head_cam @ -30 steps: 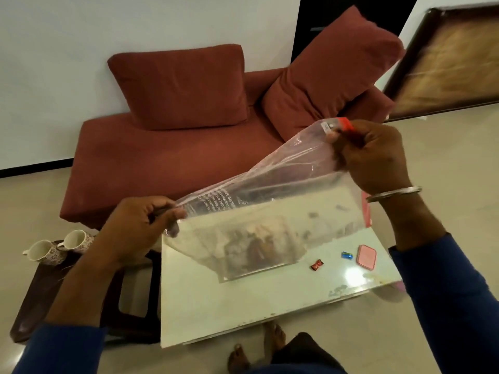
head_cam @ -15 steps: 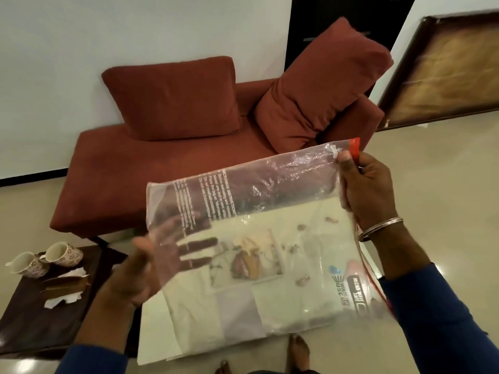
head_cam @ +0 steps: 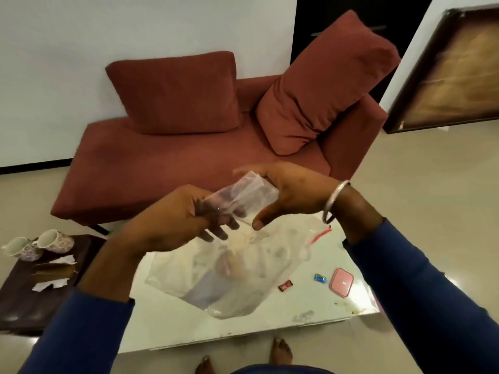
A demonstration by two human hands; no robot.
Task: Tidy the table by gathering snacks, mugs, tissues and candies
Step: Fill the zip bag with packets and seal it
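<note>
A large clear zip bag (head_cam: 243, 271) with a red slider hangs crumpled above the white table (head_cam: 167, 319). My left hand (head_cam: 183, 220) grips its upper part. My right hand (head_cam: 291, 193) cups the bag's top edge, thumb and fingers curved around the plastic. On the table lie a red candy (head_cam: 285, 285), a blue candy (head_cam: 320, 278) and a pink tin (head_cam: 341, 282), right of the bag. Two floral mugs (head_cam: 55, 240) and torn tissues (head_cam: 52, 284) rest on the dark side table (head_cam: 16, 300) at the left.
A red sofa (head_cam: 172, 168) with two cushions stands behind the table against the white wall. A framed picture (head_cam: 453, 74) leans at the far right. My bare feet (head_cam: 280, 354) are at the table's near edge.
The bag was held spread flat by its corners; both hands have since come together and bunched its top, so it now hangs crumpled. The view tilted slightly down.
</note>
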